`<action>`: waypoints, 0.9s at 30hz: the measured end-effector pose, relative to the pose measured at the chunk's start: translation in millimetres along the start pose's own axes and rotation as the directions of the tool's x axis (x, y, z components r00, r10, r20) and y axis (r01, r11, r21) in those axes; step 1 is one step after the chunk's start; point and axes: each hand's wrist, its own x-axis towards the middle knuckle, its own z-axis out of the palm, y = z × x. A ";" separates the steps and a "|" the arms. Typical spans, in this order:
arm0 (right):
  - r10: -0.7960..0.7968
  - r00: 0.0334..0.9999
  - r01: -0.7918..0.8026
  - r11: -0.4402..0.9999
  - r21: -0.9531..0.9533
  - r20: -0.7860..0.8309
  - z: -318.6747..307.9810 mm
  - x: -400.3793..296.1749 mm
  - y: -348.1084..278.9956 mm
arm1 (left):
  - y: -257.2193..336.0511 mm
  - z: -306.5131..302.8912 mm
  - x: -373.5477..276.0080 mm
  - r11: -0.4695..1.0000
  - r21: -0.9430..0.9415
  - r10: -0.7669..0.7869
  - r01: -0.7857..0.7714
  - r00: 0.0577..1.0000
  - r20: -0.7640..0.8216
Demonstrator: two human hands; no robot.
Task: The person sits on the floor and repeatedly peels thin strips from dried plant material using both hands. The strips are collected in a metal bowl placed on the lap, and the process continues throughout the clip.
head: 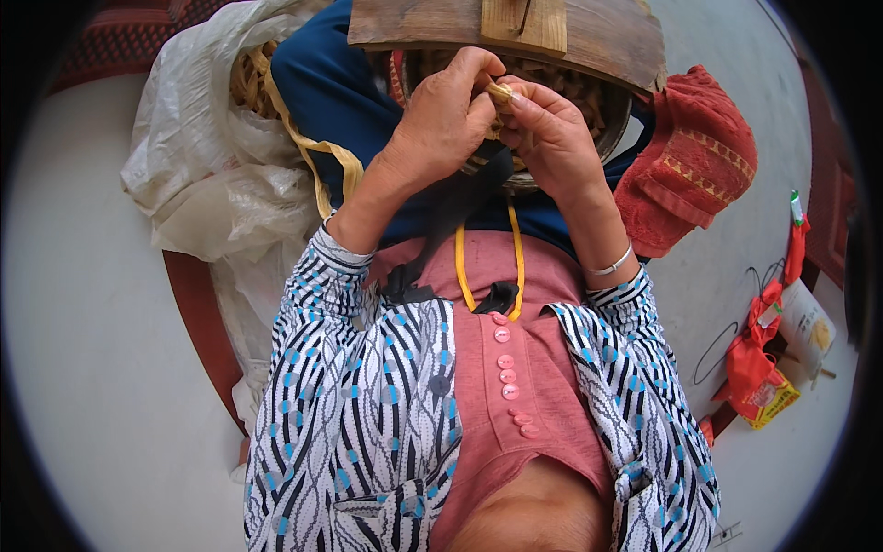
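Note:
In front of my chest, my left hand (445,114) and my right hand (552,127) meet over a round metal basin on my lap. A small folded piece of pale yellow plant strip (499,92) is pinched between my right thumb and fingers. My left fingertips press close against its other end; their exact hold is partly hidden. Brown and yellow strips or pieces lie inside the basin (616,131). Across its far side rests a wooden board (414,26) bearing a smaller wood block (522,27) with a thin metal spike. A long flat strip (348,162) hangs beside my left wrist.
A translucent white plastic bag (186,131) at left holds a bundle of strips (255,83). A red towel (690,165) drapes over my right knee. Red plastic bags (752,366) and a pale printed packet (808,324) are at right. A yellow cord (461,269) hangs across my lap.

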 end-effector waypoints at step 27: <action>0.036 0.978 -0.099 0.946 0.308 0.204 27.3 -26.8 -24.4 | 12.6 -3.7 8.4 0.877 -0.472 0.092 -0.086 0.996 -0.012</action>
